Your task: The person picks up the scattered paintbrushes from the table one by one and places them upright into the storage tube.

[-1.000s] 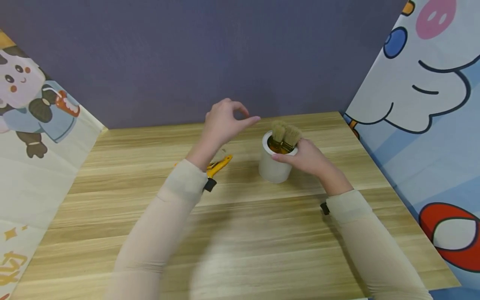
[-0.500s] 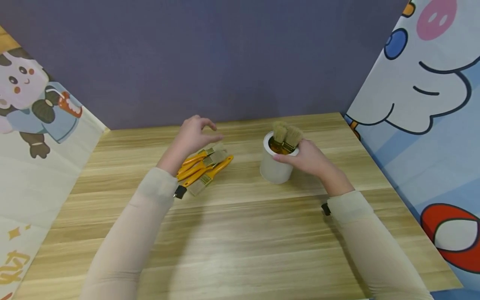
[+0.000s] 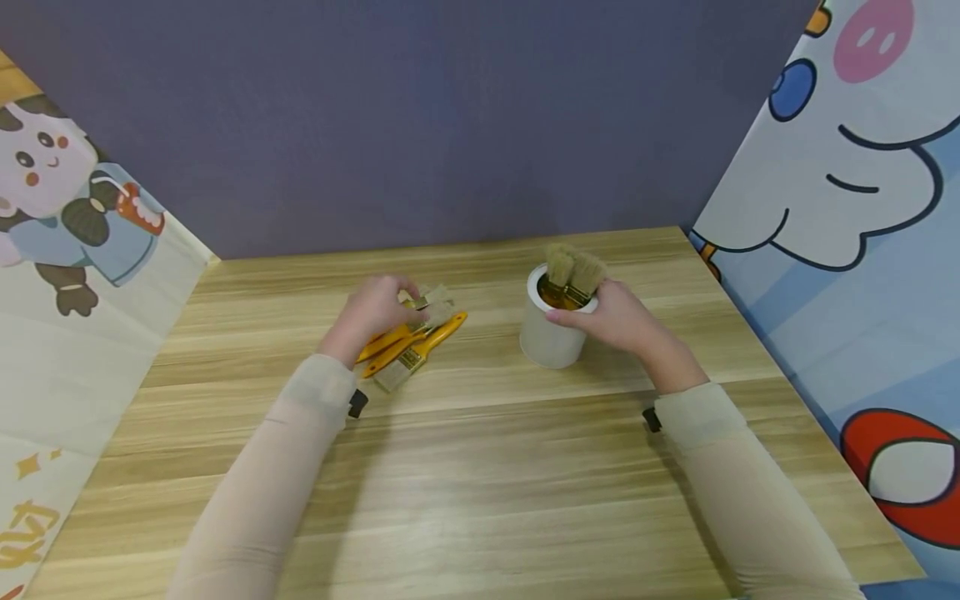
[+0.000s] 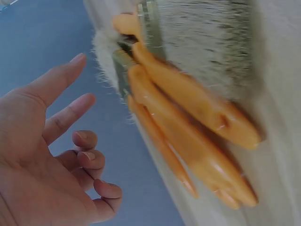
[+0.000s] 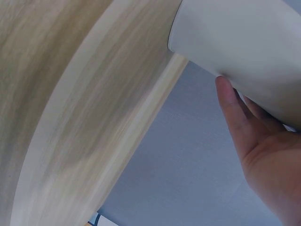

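A pile of several paintbrushes (image 3: 390, 356) with orange handles and pale bristles lies on the table, left of the middle. My left hand (image 3: 373, 312) is over the far side of this pile, hiding part of it. In the left wrist view its fingers (image 4: 66, 75) are spread loosely beside the brushes, with a gap between them. To the right, a white can (image 3: 551, 340) stands upright, and my right hand (image 3: 621, 315) grips its rim and side. Two paintbrushes (image 3: 573, 268) stand in the can with bristles up; their handles are mostly hidden inside.
The wood-grain table (image 3: 480, 492) meets a dark blue-grey wall (image 3: 450, 125) at the back. Panels with cartoon prints (image 3: 892, 217) flank it on the left and right.
My left hand has moved left and down from near the can to the brush pile, its thumb and forefinger drawing closer together. The right hand and can have stayed put.
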